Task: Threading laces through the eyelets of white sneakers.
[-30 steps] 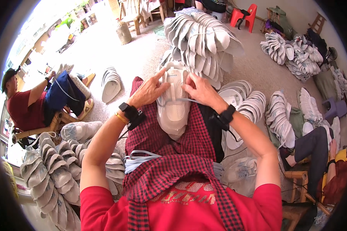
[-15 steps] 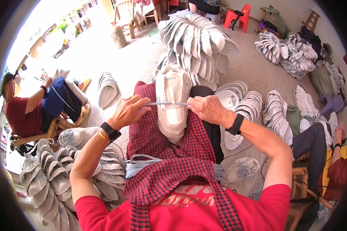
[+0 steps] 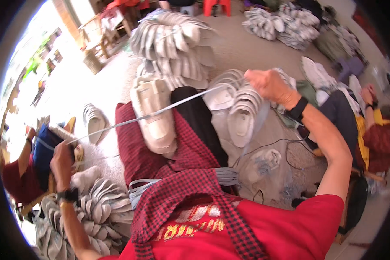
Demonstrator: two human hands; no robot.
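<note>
A whitish shoe upper lies along my lap, over the checked apron. One pale grey shoelace runs in a taut slanting line across the shoe, threaded near its middle. My left hand is closed on the lace, low and far to the left. Higher up, beyond the shoe to the right, my right hand grips the lace in closed fingers. A loose tail appears to hang below that hand. Bunches of similar shoelaces sit at my waist on both sides.
A tall pile of shoe uppers stands just ahead of my knees. More stacked uppers lie to the right, and others at my left. A black cable curls across the floor. Co-workers sit on both sides.
My hands have spread wide apart, the left going left and down, the right going right and up. The lace, short between them before, is now drawn out long. The view has turned.
</note>
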